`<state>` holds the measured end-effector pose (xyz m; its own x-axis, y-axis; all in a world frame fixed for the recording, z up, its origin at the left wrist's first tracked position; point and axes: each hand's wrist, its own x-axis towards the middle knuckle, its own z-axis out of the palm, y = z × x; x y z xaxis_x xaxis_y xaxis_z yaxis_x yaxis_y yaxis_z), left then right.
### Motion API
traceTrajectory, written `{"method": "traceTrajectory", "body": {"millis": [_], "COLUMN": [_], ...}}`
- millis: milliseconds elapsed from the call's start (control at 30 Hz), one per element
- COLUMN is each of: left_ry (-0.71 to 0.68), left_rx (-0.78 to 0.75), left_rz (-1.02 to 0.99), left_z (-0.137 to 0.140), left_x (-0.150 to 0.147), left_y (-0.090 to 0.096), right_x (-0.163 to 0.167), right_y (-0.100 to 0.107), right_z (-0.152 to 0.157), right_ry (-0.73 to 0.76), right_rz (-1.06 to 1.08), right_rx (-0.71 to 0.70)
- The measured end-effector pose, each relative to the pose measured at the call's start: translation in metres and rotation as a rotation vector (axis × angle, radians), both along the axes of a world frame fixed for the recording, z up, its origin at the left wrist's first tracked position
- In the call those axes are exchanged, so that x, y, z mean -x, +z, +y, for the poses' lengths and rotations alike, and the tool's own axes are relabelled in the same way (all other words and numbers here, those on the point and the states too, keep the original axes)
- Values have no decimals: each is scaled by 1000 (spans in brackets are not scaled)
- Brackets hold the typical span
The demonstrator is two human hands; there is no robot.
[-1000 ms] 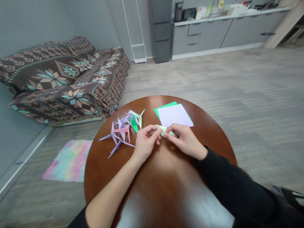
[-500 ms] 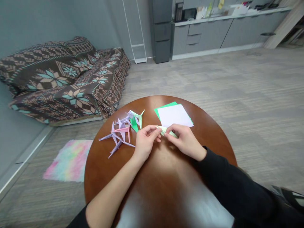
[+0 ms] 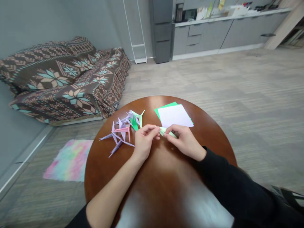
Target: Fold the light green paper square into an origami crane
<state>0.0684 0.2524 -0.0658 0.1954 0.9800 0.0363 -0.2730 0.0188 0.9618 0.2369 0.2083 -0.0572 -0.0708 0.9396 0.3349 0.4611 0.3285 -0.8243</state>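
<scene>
A small folded piece of pale green paper (image 3: 162, 131) is held between both hands above the round table. My left hand (image 3: 144, 139) pinches its left end between thumb and fingers. My right hand (image 3: 184, 139) grips the right part, thumb and index finger closed on it. The fingers hide much of the paper's folds. Just left of my left hand lies a group of folded paper cranes: several purple ones (image 3: 116, 146), a pink one (image 3: 123, 129), a dark green one (image 3: 134, 123) and a pale green one (image 3: 140, 117).
A white square sheet (image 3: 175, 114) lies over a green sheet (image 3: 159, 114) beyond my hands. All this is on a round brown table (image 3: 161, 186). Behind stand a covered sofa (image 3: 78, 91) and grey kitchen cabinets (image 3: 211, 36); a pastel rug (image 3: 70, 160) lies on the floor.
My left hand has shifted very slightly left, and its thumb now lies straighter along the pale green paper. The right hand keeps its grip in nearly the same place.
</scene>
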Motion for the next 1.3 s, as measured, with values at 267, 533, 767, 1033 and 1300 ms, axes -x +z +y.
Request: {"method": "traceTrajectory", "body": {"millis": [267,533,767,1033,1300], "left_ry": [-50,-154,-139,-116,-58], "left_rx": [-10,-113,-116,-79,12], "left_rz": [-18,179,188,193,111], "left_z": [1,-5,-3,-4,-1], "left_x": [0,-2,0,-1,-1], "left_y": [2,8,4,4,0], "right_x": [0,-1,0,1,2], "right_y": [1,-1,-3,-3,-3], "right_z": [-1,-1,-1,0,2], "right_ry": [-41,-31,5,43,31], "right_rz": [18,86,194,219,374], "right_rx": [17,39,109,167,120]}}
